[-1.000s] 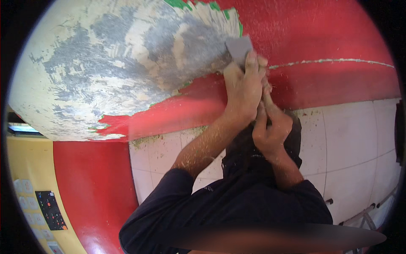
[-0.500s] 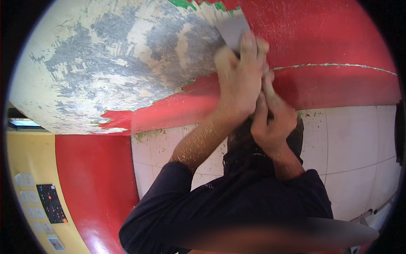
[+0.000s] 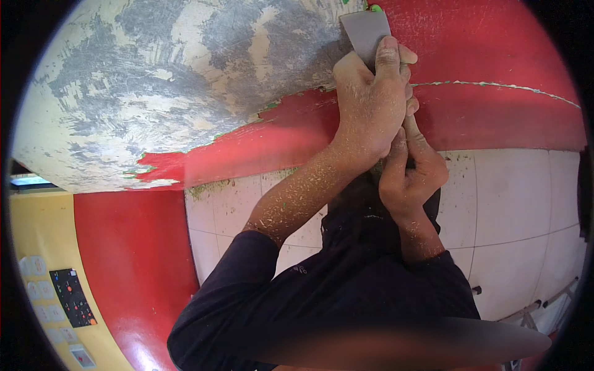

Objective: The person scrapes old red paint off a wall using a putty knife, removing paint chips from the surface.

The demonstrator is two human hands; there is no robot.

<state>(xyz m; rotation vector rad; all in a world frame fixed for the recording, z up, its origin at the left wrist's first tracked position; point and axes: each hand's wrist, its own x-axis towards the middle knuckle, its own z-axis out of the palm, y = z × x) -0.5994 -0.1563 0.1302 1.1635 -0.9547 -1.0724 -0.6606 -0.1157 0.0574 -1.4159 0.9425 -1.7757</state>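
Red paint still covered the right part of the curved surface, and beside it lay a wide stripped patch of grey and cream. We saw the scraper blade, flat and grey, pressed against the surface right at the edge where the red met the bare patch. Our left hand was closed over the blade's lower end, its fingers laid along it and pushing it onto the surface. Our right hand sat just below, touching the left hand, curled tight around what we took to be the tool's handle, though the handle itself was hidden inside the fist. Pale dust and chips speckled both hands and the left forearm. Beneath our arms ran the white tiled floor, and at the lower left stood a yellow panel with a small dark control box.
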